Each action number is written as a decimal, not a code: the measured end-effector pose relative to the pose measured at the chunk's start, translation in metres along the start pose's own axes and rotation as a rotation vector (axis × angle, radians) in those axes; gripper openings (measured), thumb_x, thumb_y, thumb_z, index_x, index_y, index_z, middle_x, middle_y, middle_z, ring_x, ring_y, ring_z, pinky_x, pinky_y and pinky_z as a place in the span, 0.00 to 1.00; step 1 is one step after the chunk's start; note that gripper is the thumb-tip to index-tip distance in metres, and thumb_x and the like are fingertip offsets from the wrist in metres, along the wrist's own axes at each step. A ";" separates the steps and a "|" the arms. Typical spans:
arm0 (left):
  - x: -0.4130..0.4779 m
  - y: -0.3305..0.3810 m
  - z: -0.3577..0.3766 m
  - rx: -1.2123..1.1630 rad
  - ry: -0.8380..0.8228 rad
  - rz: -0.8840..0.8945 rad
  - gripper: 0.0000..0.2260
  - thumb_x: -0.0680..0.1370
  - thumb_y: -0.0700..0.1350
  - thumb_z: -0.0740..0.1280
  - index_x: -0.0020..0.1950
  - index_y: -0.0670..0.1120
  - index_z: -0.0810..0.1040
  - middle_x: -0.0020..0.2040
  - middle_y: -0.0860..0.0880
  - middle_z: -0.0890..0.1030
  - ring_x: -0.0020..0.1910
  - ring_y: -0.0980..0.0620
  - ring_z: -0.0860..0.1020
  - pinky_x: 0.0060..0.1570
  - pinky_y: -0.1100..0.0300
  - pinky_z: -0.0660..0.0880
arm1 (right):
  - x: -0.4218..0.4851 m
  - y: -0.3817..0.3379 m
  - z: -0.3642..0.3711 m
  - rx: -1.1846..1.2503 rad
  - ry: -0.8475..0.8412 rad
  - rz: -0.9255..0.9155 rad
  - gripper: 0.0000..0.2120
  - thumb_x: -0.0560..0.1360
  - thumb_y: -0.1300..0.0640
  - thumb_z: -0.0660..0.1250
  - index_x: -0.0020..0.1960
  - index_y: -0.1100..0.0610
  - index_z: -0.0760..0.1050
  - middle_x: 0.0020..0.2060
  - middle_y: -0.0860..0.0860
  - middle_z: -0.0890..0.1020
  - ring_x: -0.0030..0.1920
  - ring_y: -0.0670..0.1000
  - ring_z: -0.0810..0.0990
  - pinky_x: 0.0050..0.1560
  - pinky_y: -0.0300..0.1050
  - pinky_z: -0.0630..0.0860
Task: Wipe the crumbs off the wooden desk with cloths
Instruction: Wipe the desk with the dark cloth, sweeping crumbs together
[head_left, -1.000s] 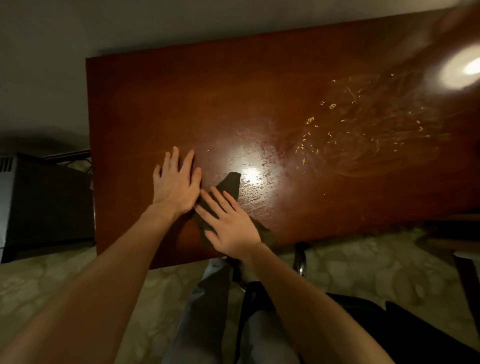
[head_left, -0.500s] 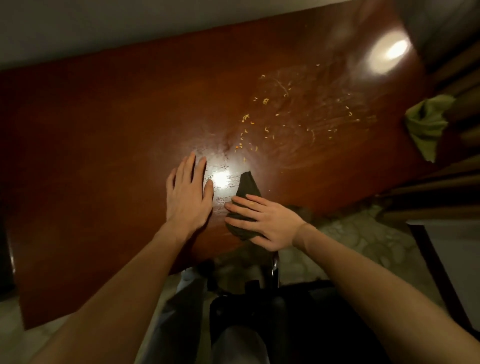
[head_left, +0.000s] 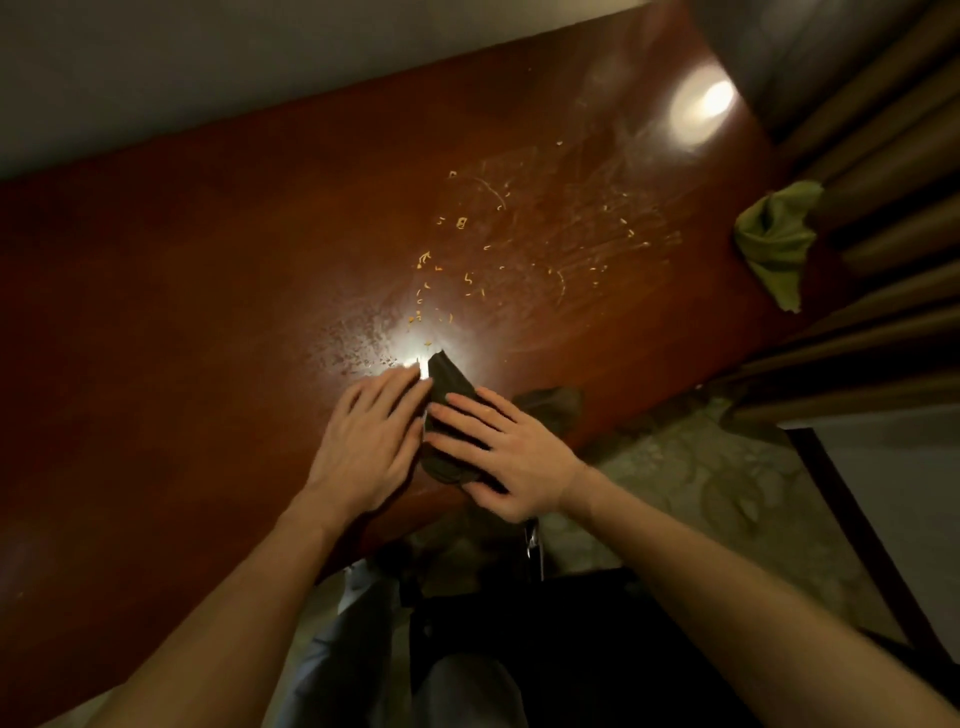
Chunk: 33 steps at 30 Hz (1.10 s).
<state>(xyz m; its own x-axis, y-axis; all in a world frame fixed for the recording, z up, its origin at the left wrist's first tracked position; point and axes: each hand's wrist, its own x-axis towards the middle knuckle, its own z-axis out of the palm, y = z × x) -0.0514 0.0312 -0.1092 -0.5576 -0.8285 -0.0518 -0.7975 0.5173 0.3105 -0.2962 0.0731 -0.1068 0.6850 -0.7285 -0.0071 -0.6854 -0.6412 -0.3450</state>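
Note:
A dark red wooden desk (head_left: 182, 291) fills the view. Several orange crumbs (head_left: 467, 260) are scattered over its right half, beyond my hands. A dark folded cloth (head_left: 449, 384) lies at the desk's near edge. My right hand (head_left: 504, 452) lies flat on it, fingers spread, pressing it down. Beside it on the left, my left hand (head_left: 369, 436) rests flat on the wood, with its fingertips touching the cloth's edge. A green cloth (head_left: 776, 239) hangs over the desk's far right end.
A grey wall runs behind the desk. Brown curtain folds (head_left: 883, 171) hang at the right. A patterned floor (head_left: 675, 493) shows below the desk edge, with a dark chair (head_left: 571, 649) and my legs under me.
The view has swung further left and tilted, so the crumbs and green cloth sit more central. My left hand has closed in against the dark cloth; the right hand stays pressed on it.

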 end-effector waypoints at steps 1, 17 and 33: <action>0.003 0.004 -0.001 0.000 -0.011 0.082 0.23 0.85 0.52 0.55 0.78 0.46 0.72 0.77 0.47 0.72 0.74 0.46 0.70 0.73 0.48 0.65 | -0.009 -0.015 0.005 0.072 0.153 0.183 0.34 0.77 0.49 0.69 0.81 0.56 0.65 0.80 0.57 0.65 0.81 0.58 0.61 0.80 0.62 0.58; 0.055 0.034 -0.007 -0.332 -0.183 0.022 0.16 0.81 0.44 0.62 0.67 0.47 0.80 0.66 0.51 0.81 0.66 0.50 0.77 0.65 0.48 0.77 | 0.073 -0.019 0.023 0.160 0.353 1.665 0.40 0.84 0.42 0.50 0.82 0.71 0.46 0.82 0.68 0.46 0.83 0.65 0.42 0.82 0.61 0.47; 0.044 0.021 -0.021 -0.152 -0.017 -0.078 0.19 0.81 0.45 0.61 0.71 0.46 0.77 0.76 0.46 0.73 0.75 0.45 0.71 0.73 0.41 0.70 | 0.034 -0.049 0.032 0.016 0.205 1.520 0.38 0.84 0.43 0.48 0.81 0.71 0.50 0.81 0.68 0.52 0.83 0.65 0.49 0.82 0.62 0.53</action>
<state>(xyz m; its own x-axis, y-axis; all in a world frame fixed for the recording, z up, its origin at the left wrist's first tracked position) -0.0875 0.0011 -0.0847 -0.4998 -0.8607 -0.0970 -0.7953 0.4117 0.4449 -0.2314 0.0870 -0.1198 -0.6848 -0.6925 -0.2267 -0.6805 0.7191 -0.1409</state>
